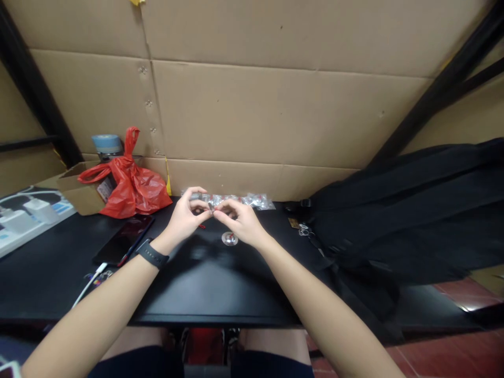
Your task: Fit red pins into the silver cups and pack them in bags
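My left hand (191, 210) and my right hand (240, 218) meet above the black table, thumbs and forefingers pinched together at one spot. Between the fingertips is a small thing, too small and covered to name. Just below my right hand lies a round, clear disc-like piece (230, 239) with a shiny middle and a bit of red. Behind the fingers runs a row of small clear plastic packets (258, 201) with red and silvery contents. A small red piece (202, 226) shows under my left hand.
A phone (124, 240) with a white cable (88, 283) lies left, near a power strip (63, 207). Beyond it are a red plastic bag (136, 186), a cardboard box (81, 191) and a blue-lidded bottle (107, 144). Black cloth (409, 210) and keys (304, 230) lie right. Cardboard (255, 115) walls the back.
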A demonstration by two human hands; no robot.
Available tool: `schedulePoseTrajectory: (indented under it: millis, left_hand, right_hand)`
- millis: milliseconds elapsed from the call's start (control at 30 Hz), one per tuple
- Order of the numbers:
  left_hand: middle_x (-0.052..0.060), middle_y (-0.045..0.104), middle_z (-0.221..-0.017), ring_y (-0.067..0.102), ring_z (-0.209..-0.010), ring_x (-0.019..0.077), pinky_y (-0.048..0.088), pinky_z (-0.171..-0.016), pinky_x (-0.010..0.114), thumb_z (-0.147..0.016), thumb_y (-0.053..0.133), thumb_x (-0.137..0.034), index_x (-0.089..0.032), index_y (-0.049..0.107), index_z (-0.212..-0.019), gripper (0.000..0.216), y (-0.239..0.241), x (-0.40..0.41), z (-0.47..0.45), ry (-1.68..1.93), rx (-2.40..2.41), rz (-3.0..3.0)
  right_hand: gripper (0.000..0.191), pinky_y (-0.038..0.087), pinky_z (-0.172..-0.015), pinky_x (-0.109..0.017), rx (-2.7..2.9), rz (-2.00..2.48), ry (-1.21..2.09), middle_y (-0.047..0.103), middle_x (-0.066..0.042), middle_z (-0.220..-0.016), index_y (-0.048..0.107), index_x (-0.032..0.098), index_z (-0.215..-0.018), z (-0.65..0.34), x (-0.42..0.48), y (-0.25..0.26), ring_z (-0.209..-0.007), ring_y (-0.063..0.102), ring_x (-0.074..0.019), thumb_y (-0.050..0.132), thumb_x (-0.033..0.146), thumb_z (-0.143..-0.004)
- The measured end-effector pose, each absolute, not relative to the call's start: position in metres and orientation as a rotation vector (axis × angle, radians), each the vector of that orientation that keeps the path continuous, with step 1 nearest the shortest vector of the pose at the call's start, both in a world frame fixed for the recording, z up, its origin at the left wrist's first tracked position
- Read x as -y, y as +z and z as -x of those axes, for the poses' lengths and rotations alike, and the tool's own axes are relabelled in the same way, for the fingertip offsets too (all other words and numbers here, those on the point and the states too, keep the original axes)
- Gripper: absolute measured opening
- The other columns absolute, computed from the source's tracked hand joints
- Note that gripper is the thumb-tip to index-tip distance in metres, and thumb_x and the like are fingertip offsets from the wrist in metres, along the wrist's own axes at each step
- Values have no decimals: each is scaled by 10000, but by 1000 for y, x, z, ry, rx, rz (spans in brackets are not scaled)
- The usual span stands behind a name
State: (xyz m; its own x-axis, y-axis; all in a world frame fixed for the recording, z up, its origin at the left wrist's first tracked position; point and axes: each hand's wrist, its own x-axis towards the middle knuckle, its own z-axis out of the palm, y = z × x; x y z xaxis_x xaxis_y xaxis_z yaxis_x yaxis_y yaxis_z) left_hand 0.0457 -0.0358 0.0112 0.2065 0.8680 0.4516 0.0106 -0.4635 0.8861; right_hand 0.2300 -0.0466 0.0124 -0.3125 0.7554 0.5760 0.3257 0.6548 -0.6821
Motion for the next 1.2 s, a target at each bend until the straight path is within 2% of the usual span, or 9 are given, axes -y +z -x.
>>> schedulePoseTrajectory:
  millis: [100, 267, 367, 467, 667, 833, 933, 1067, 1200]
  left_hand:
    - [10, 703, -807, 708, -759, 160, 528, -723, 247, -729, 792, -290, -193, 482, -1129, 515, 10, 35, -45, 1375, -864, -1722]
    - [32, 705, -855, 697, -818, 175, 528, -757, 273, -769, 754, -289, -184, 549, -1093, 398, 2, 28, -44, 1296, -853, -1873]
    - [76, 696, -1035, 671, -965, 193, 517, -888, 322, -888, 616, -310, -181, 609, -1092, 242, 1, 26, -44, 1224, -813, -2004]
    - [83, 671, -1144, 625, -1073, 206, 467, -999, 360, -975, 452, -319, -195, 634, -1122, 265, 2, 29, -44, 1196, -862, -2120]
    - [79, 675, -1102, 613, -1039, 224, 471, -946, 339, -961, 511, -362, -210, 694, -1041, 251, -5, 31, -50, 943, -847, -2495]
    - [65, 671, -1073, 595, -1056, 238, 437, -938, 352, -917, 582, -316, -238, 750, -918, 185, -16, 23, -46, 892, -1018, -2669]
    - [44, 699, -989, 622, -981, 223, 432, -881, 328, -915, 586, -312, -261, 753, -953, 179, -17, 20, -41, 828, -1116, -2688]
    - [23, 744, -923, 670, -885, 194, 440, -826, 279, -936, 553, -320, -237, 731, -912, 198, -15, 18, -38, 853, -1140, -2581]
    - [11, 753, -852, 692, -794, 182, 464, -778, 262, -924, 555, -316, -225, 708, -885, 182, -13, 20, -39, 941, -1187, -2405]
  right_hand:
    - [240, 482, -729, -299, 1990, 843, 457, 641, -41, -852, 601, 194, -829, -231, 42, 10, -806, 603, -170, 487, 352, -970]
    - [195, 468, -885, -340, 2029, 812, 375, 576, -71, -1003, 582, 198, -817, -232, 35, 1, -968, 569, -182, 480, 279, -961]
    - [159, 466, -907, -353, 2034, 855, 342, 559, -79, -1046, 604, 194, -805, -236, 32, -1, -1003, 565, -192, 512, 242, -925]
    - [159, 448, -950, -392, 2060, 901, 274, 560, -82, -1043, 624, 192, -765, -241, 30, -1, -1031, 556, -212, 534, 210, -894]
    - [134, 380, -1034, -463, 2105, 953, 235, 560, -92, -1151, 633, 189, -717, -244, 29, 2, -1128, 519, -248, 596, 195, -846]
    - [101, 467, -814, -324, 2325, 1057, 358, 630, -51, -952, 651, 192, -814, -254, 32, 6, -874, 591, -184, 614, 271, -866]
    - [167, 429, -654, -250, 2462, 1222, 404, 652, -6, -803, 675, 210, -846, -263, 31, 2, -693, 579, -148, 766, 304, -742]
    - [131, 418, -605, -228, 2484, 1244, 509, 640, 16, -626, 653, 207, -659, -269, 25, -7, -585, 574, -126, 762, 163, -717]
    - [127, 466, -633, -233, 2362, 1217, 554, 676, -5, -674, 625, 194, -679, -266, 20, -9, -626, 622, -132, 696, 158, -779]
